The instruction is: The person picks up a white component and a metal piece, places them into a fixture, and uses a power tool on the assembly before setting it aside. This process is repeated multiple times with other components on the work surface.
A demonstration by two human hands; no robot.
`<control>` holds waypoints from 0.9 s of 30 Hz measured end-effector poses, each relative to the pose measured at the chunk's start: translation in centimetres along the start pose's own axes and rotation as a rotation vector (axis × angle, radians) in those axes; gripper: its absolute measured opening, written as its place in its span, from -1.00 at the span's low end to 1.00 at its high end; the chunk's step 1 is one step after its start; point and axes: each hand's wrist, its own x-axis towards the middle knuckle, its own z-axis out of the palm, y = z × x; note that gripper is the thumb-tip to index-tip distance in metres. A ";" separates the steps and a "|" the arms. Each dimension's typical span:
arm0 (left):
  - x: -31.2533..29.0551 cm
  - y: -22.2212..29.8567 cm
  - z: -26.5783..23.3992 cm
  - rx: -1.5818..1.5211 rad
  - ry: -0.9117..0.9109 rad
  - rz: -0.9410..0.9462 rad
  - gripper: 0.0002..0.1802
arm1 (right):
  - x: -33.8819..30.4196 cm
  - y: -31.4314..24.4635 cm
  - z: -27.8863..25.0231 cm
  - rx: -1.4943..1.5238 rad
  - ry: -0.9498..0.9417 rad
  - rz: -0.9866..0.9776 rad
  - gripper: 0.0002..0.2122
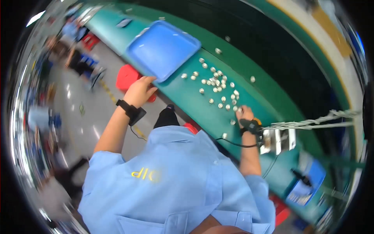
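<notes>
My left hand (141, 92) is at the near corner of a shallow blue tray (163, 50), its thumb and fingers apart. The fingertips lie close to the tray rim; whether they touch it I cannot tell. Many small round silvery parts (216, 82) are scattered over the green bench (183, 97) to the right of the tray. Over the near right end of this scatter, my right hand (246, 114) reaches down with its fingers drawn together. A small silvery part (239, 110) shows at its fingertips, blurred. Both wrists carry dark strapped devices.
Twisted pale cords (315, 121) run in from the right near my right wrist, beside blurred white block-shaped items (277, 141). A blue bin (307, 182) stands at the lower right. Red stools (127, 77) stand along the bench. Several people are on the left.
</notes>
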 end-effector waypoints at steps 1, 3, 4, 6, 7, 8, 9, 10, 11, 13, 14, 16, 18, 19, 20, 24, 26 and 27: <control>3.4 -0.6 1.0 -0.015 0.027 0.109 -0.58 | 1.4 0.4 0.1 0.021 -0.035 0.040 -0.67; 8.4 -0.1 3.8 -0.059 -0.106 0.331 -0.59 | 1.8 0.3 0.2 -0.144 0.216 -0.247 -0.57; 8.9 0.7 5.6 -0.096 -0.163 0.466 -0.60 | 0.3 -0.5 0.1 0.002 0.135 -0.041 -0.57; 11.3 3.6 9.3 -0.198 -0.251 0.696 -0.62 | -0.1 -2.6 -2.4 0.121 0.115 0.198 -0.57; 11.2 5.2 11.2 -0.260 -0.323 0.774 -0.64 | -1.3 -2.2 -2.7 0.173 0.154 0.243 -0.57; 11.2 6.4 13.3 -0.322 -0.401 0.822 -0.63 | -2.5 -1.8 -2.9 0.222 0.194 0.276 -0.57; 10.9 7.6 15.5 -0.381 -0.476 0.866 -0.63 | -3.7 -1.4 -3.3 0.271 0.235 0.301 -0.57; 10.4 8.4 18.1 -0.396 -0.498 0.887 -0.63 | -5.0 -1.3 -3.3 0.261 0.247 0.332 -0.57; 10.1 9.2 20.4 -0.409 -0.551 0.942 -0.62 | -5.9 -1.4 -3.8 0.433 0.362 0.331 -0.57; 9.5 10.1 23.7 -0.432 -0.608 1.024 -0.61 | -7.6 -1.5 -5.0 0.769 0.609 0.306 -0.58; 9.0 10.7 25.0 -0.418 -0.620 1.049 -0.61 | -8.1 -1.6 -5.1 0.752 0.631 0.311 -0.58; 8.2 11.8 27.4 -0.385 -0.631 1.100 -0.61 | -8.1 -2.3 -3.9 0.288 0.631 0.124 -0.56; 7.2 12.4 28.7 -0.405 -0.630 1.148 -0.61 | -8.1 -3.2 -2.5 0.039 0.635 0.036 -0.56; 6.8 12.5 29.0 -0.417 -0.633 1.167 -0.61 | -8.1 -3.7 -1.6 -0.015 0.551 0.000 -0.55; 6.6 12.5 29.5 -0.428 -0.631 1.179 -0.61 | -8.3 -3.9 -0.7 -0.065 0.462 -0.041 -0.55; 5.0 12.6 31.0 -0.397 -0.528 1.240 -0.65 | -11.0 -1.5 3.1 -0.337 0.382 0.019 -0.51; 4.1 12.8 31.5 -0.382 -0.523 1.218 -0.67 | -11.9 -1.4 3.3 -0.339 0.371 0.051 -0.52; 3.6 13.0 31.6 -0.374 -0.537 1.202 -0.69 | -12.4 -1.6 3.2 -0.340 0.356 0.103 -0.53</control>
